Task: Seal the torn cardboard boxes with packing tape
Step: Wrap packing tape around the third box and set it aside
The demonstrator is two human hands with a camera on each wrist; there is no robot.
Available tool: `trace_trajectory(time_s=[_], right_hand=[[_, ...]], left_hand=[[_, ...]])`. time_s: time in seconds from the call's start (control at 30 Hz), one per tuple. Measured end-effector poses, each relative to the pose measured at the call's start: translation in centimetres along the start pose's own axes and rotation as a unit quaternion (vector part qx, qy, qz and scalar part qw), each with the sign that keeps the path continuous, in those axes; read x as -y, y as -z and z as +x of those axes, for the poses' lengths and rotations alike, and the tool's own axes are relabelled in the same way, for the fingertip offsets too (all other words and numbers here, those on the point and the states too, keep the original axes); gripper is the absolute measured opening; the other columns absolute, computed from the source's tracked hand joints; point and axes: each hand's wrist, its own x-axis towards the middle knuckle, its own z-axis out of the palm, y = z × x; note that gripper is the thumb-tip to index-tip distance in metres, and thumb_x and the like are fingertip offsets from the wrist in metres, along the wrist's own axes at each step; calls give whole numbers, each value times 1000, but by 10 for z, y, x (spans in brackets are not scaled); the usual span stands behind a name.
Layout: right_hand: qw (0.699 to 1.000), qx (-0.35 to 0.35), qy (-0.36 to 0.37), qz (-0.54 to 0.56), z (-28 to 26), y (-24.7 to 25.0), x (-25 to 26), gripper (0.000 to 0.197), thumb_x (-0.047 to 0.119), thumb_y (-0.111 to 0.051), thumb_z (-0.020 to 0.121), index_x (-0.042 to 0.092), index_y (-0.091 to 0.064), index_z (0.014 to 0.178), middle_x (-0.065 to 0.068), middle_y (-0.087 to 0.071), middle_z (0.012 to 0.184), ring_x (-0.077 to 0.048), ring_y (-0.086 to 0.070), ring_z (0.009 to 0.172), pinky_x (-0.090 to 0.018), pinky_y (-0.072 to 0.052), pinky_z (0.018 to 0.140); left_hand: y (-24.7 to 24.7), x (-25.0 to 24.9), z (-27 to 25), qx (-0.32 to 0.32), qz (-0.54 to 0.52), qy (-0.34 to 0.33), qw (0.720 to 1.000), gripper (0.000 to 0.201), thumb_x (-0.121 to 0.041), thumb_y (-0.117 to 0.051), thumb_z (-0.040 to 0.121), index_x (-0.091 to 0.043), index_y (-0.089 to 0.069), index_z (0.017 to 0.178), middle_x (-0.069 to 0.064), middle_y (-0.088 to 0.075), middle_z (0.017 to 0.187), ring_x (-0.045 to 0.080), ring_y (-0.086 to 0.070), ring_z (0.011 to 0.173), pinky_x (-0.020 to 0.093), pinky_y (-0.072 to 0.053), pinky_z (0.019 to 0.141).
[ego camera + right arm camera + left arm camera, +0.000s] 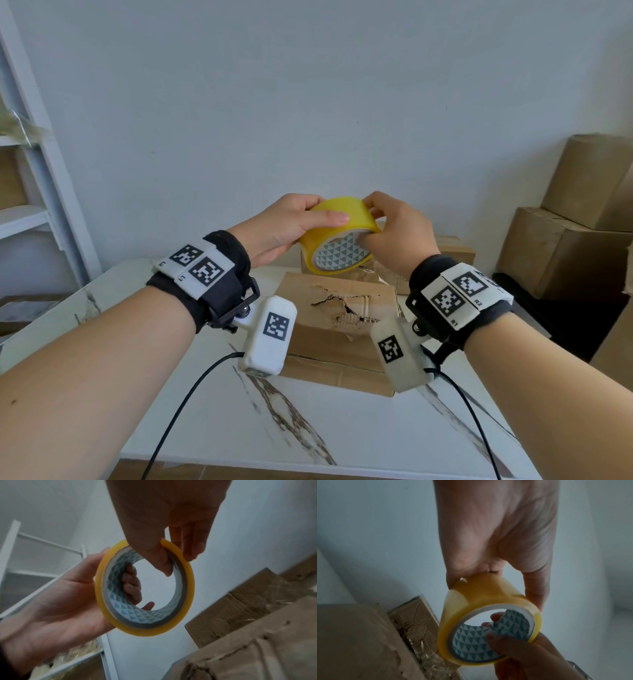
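Both hands hold a yellow roll of packing tape (337, 234) in the air above the table. My left hand (294, 222) grips its outer band, thumb laid along the top. My right hand (390, 233) pinches the roll's right rim, with the thumb inside the patterned core. The left wrist view shows the tape roll (488, 618) under my left hand (496, 540), with fingers of the right hand (503, 641) in the core. In the right wrist view the roll (145, 588) is a ring. Below lies a torn cardboard box (337, 329) with a ragged hole in its top.
A second cardboard box (448, 253) sits behind the torn one on the white marbled table (308, 428). Stacked brown boxes (568, 240) stand at the right by the wall. A white shelf unit (37, 192) is at the left. Black cables (185, 411) trail from my wrist cameras.
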Motion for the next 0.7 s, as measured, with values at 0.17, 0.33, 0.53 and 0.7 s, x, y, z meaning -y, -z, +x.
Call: trace_trajectory(time_s=[0.17, 0.33, 0.53, 0.7], right_hand=[[988, 34, -47, 144, 0, -7, -5, 22, 17, -68, 77, 31, -56, 88, 5, -65, 94, -24, -61, 76, -42, -54, 73], [960, 56, -88, 259, -2, -3, -9, 20, 5, -66, 82, 17, -58, 95, -2, -64, 85, -15, -54, 53, -26, -47, 45], [944, 84, -115, 297, -4, 0, -10, 24, 2, -66, 83, 12, -60, 104, -7, -67, 92, -18, -60, 61, -25, -51, 47], [995, 62, -41, 66, 1, 1, -7, 44, 24, -74, 75, 30, -52, 113, 5, -65, 101, -20, -64, 82, -31, -52, 66]], left_hand=[[3, 1, 0, 21, -29, -4, 999, 24, -23, -66, 74, -10, -62, 95, 9, -67, 96, 20, -63, 89, 28, -51, 80], [7, 4, -1, 42, -50, -13, 998, 31, -25, -65, 72, -11, -62, 99, 3, -68, 96, 12, -64, 85, 19, -50, 76], [7, 3, -2, 52, -69, -18, 996, 33, -27, -63, 72, -9, -62, 100, 2, -68, 96, 10, -64, 85, 18, -50, 77], [0, 0, 1, 9, 43, -2, 999, 14, -17, -67, 82, -9, -62, 91, 7, -66, 89, 18, -62, 85, 26, -49, 79]])
